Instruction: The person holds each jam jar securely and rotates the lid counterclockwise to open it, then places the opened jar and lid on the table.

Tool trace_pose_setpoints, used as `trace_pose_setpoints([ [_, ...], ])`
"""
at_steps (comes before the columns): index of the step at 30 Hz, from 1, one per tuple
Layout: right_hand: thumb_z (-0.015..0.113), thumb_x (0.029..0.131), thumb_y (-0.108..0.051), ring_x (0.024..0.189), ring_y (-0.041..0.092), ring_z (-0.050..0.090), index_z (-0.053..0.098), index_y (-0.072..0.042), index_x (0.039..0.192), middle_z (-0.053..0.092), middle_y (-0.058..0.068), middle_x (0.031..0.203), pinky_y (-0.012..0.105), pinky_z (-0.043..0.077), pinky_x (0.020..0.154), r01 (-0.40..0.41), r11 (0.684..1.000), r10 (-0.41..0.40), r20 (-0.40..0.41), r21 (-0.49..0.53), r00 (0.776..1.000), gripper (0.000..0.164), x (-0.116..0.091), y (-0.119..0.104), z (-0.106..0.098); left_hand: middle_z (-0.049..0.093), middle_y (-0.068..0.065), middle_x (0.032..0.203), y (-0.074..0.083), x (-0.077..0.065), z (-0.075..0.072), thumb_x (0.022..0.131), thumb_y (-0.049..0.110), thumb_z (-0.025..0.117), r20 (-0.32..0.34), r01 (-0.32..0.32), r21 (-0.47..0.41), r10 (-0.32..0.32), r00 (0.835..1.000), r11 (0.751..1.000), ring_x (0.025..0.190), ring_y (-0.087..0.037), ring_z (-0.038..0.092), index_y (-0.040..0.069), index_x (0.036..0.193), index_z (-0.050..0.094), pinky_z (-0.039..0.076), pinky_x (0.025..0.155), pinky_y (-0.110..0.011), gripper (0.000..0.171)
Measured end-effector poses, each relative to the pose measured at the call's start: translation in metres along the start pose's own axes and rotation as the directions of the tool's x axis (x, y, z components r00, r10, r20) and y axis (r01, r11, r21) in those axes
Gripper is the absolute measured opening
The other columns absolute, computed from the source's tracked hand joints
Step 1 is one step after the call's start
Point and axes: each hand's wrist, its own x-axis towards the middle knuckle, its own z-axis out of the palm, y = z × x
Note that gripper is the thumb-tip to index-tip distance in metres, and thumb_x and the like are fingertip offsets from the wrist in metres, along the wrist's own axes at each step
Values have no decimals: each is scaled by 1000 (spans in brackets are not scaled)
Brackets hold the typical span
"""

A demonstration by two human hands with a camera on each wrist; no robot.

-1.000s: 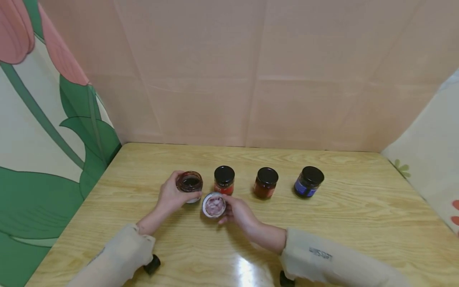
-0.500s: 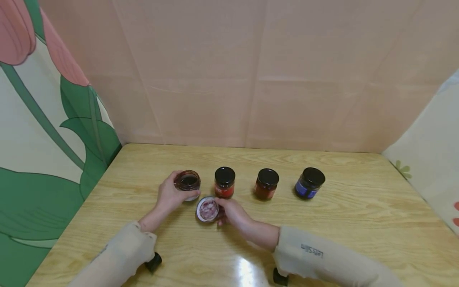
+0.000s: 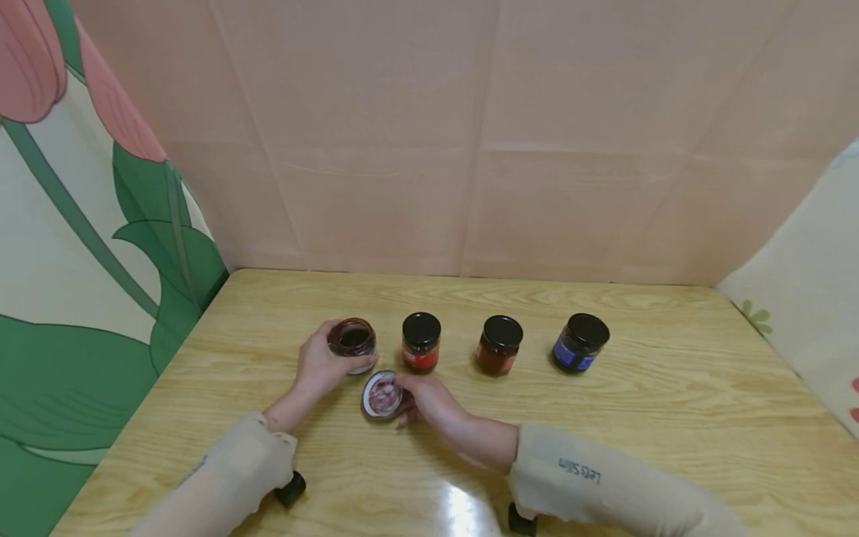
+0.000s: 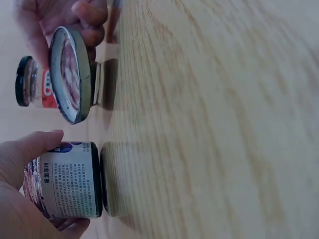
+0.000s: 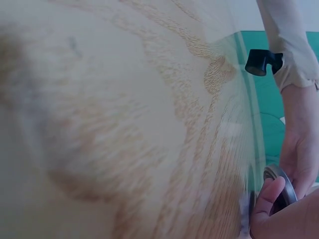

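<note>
My left hand (image 3: 318,367) grips an uncapped glass jar (image 3: 353,343) with dark residue round its mouth, fingers behind it and thumb in front. In the left wrist view the jar (image 4: 70,181) bears a white printed label; its base is at or just above the tabletop, which I cannot tell. Between thumb and fingers my right hand (image 3: 432,403) holds the metal lid (image 3: 384,395), tilted on edge. The lid's smeared purplish inside faces up and left. It stands in front of the jar, apart from it. The lid (image 5: 280,186) is partly covered by fingers in the right wrist view.
Three capped jars stand in a row to the right: one with a red label (image 3: 421,343), a reddish one (image 3: 499,346) and one with a blue label (image 3: 580,344). All rest on the wooden table (image 3: 671,418). A pinkish cloth (image 3: 376,149) hangs behind.
My right hand has moved the lid left and slightly down, toward the table, and turned it more on edge. The left hand with the jar has barely shifted.
</note>
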Motion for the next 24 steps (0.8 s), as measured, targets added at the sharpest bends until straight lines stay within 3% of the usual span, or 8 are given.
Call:
trace_pose_setpoints([
  [9,40,98,-12,59,7,54,53,19,114,62,0,73,20,48,55,10,1000,-10,6,-7,1000,38,0,1,4,57,-24,129,-2,2,-1,63,20,88,1,-2,-15,2,1000,1000,120,-38,54,-1,132,49,41,103,-49,81],
  [24,42,98,-13,63,8,60,54,16,118,69,22,91,20,48,57,-3,999,3,15,-49,1000,38,-1,-1,9,59,-25,126,-7,2,1,63,19,88,-10,-20,8,21,1000,1000,117,-39,55,-2,129,50,41,102,-50,79],
])
